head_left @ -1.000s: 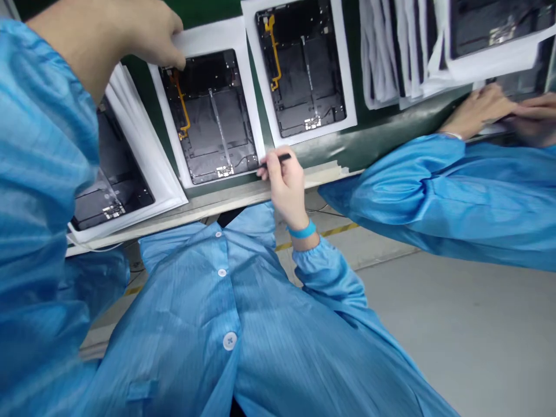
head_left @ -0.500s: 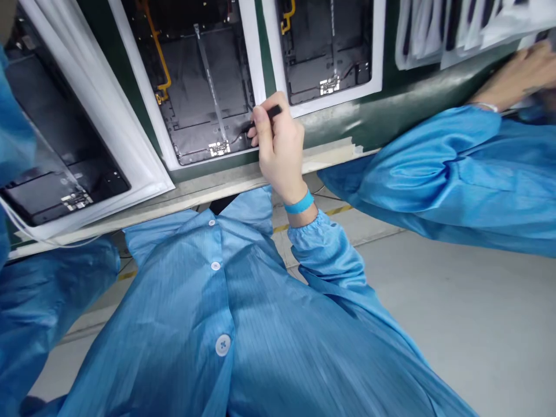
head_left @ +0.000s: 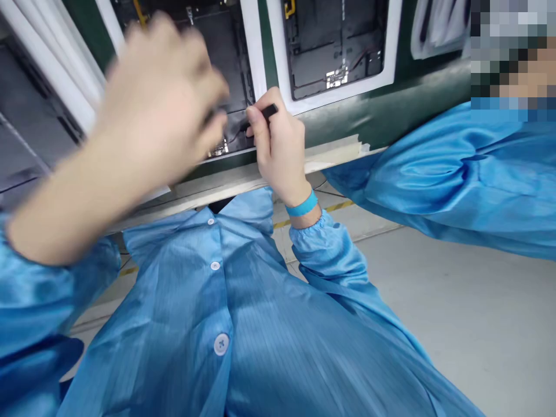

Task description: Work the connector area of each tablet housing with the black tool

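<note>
Tablet back panel (head_left: pixel 237 69) sits white-framed on the green conveyor belt (head_left: pixel 391 110). I see the right hand (head_left: pixel 280 147) pinching a black spudger (head_left: pixel 266 111) at its edge; the left hand (head_left: pixel 156 98) is blurred, its grip unreadable. A slip could snag the fine cable (head_left: pixel 237 136).

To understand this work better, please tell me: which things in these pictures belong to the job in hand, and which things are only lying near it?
Part of the job:
- right hand holding a black stick
- left hand, blurred, over the casing
- black tablet casing in a white frame

Only nearby:
- next black casing
- tape on the bench edge
- co-worker's blue sleeve
</note>
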`<state>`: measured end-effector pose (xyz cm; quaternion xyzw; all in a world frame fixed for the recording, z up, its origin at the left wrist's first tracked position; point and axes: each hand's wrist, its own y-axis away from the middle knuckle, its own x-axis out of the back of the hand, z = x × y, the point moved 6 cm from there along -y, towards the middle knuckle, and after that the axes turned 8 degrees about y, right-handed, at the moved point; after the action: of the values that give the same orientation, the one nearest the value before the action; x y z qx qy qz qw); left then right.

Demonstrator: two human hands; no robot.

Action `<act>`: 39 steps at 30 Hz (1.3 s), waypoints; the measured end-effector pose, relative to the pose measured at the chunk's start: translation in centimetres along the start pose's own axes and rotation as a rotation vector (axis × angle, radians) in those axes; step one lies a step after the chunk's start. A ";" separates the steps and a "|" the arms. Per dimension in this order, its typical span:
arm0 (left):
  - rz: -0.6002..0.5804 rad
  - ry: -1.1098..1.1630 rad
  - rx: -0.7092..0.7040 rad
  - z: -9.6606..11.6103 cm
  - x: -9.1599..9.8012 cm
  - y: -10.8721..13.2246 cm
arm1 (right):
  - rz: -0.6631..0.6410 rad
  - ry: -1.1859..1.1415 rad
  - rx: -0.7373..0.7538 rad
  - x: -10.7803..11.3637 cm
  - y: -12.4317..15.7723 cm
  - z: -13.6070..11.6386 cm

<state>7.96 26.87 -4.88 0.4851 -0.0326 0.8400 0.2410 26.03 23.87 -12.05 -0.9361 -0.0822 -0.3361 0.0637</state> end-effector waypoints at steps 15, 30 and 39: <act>0.059 0.113 0.005 -1.7 -8.3 3.9 | -0.004 -0.005 -0.027 -0.3 0.6 1.0; 0.138 0.045 0.023 -1.6 -8.9 4.1 | 0.044 -0.042 0.008 -1.1 0.4 1.8; 0.086 0.124 0.081 -1.9 -8.6 3.8 | 0.110 -0.116 0.052 -0.6 0.3 1.2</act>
<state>8.30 20.89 -12.34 0.4396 -0.0043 0.8786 0.1864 26.36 23.72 -13.38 -0.9550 -0.0432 -0.2752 0.1015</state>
